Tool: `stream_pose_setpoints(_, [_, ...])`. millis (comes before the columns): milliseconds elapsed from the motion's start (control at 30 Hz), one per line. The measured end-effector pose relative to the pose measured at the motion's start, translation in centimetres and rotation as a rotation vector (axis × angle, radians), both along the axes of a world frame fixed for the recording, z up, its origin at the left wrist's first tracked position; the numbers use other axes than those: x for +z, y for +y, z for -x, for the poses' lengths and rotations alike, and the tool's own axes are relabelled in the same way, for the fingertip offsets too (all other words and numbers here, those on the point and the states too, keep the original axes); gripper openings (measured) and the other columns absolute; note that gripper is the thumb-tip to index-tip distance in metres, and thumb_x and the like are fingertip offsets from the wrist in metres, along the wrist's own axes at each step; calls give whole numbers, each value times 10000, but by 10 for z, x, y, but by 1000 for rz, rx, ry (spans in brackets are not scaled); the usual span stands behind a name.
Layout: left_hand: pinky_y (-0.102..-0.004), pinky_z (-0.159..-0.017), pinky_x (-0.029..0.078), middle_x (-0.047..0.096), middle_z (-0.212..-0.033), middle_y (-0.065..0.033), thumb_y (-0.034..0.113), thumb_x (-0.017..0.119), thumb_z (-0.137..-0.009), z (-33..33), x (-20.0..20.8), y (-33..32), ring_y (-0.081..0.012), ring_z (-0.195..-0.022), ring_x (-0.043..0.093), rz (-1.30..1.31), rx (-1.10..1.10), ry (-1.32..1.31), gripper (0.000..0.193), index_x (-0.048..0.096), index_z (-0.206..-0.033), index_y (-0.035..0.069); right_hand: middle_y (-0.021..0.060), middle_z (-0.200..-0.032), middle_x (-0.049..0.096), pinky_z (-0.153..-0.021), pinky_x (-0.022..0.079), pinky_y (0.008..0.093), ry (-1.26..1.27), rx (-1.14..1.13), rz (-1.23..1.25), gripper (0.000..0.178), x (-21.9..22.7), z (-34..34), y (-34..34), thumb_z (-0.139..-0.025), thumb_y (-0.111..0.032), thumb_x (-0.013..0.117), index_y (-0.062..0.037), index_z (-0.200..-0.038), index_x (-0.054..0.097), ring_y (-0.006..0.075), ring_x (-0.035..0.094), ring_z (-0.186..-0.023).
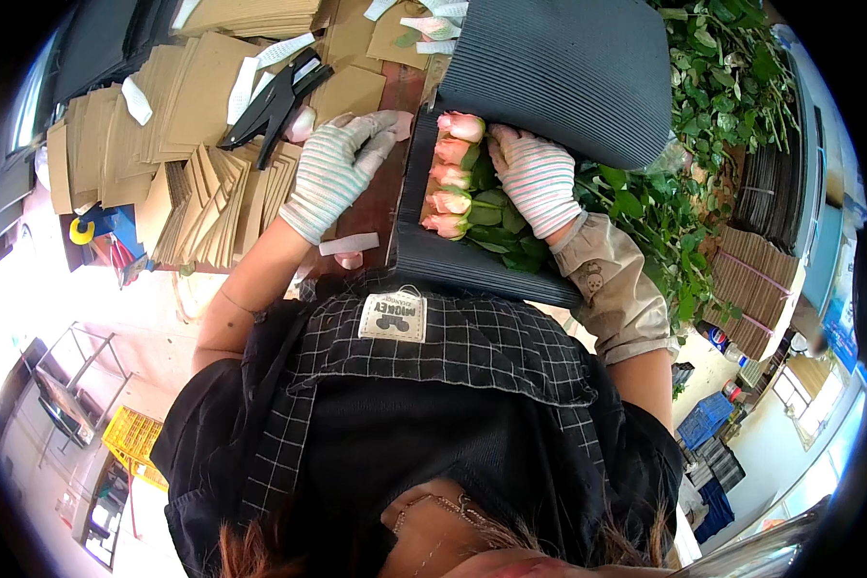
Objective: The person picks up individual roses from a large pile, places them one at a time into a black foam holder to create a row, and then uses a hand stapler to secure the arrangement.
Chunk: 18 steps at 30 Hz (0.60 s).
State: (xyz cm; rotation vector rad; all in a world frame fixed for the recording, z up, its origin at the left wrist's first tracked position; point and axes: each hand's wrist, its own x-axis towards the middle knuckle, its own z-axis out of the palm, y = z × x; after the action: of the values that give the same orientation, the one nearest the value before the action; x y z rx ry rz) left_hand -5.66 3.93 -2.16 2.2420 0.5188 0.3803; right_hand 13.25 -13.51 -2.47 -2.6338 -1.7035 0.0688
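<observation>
A row of several pink roses (450, 175) with green leaves lies on a ribbed black sheet (486, 273), heads to the left and stems to the right. My right hand (538, 183), in a striped white glove, is at the far end of the row. Its fingertips close around the farthest rose (462, 126) just behind the head; the palm hides part of its stem. In a matching glove, my left hand (342, 169) rests left of the sheet, index finger and thumb apart. Its index fingertip is beside a loose pink petal (402, 125).
A black stapler (277, 104) lies on stacks of brown cardboard pieces (188, 96) at left. The ribbed sheet's upper flap (559, 72) is folded back. Leafy stems (718, 87) pile up at right. A white paper strip (349, 244) lies near my apron.
</observation>
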Motion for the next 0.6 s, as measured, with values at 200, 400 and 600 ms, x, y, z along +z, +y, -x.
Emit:
stream_pose_setpoints(200, [-413,-812,466,669,-926,-163,193,583,-858,17,-8,-5,-354,-872,610,9,34,26,255,654,-1047,37,99,-775,641,-611,510,417,33,-16,38,194,4,3,1,-888,-310,550,-162,-980,635,297,630,-662])
stream_pose_setpoints(400, [-411,-796,466,662,-927,-169,207,580,-860,4,-3,-3,-354,-887,596,22,46,-52,256,654,-1034,34,130,-742,633,-601,504,429,54,-19,27,198,-2,0,-3,-888,-298,550,-143,-980,632,313,626,-656])
stream_pose_setpoints(600, [-335,-847,457,621,-1018,-167,274,548,-898,-96,27,46,-328,-930,584,-107,-145,-605,337,598,-1055,-20,154,-775,623,-656,494,407,349,74,-236,279,73,2,-19,-838,-237,639,-135,-1098,653,341,608,-699])
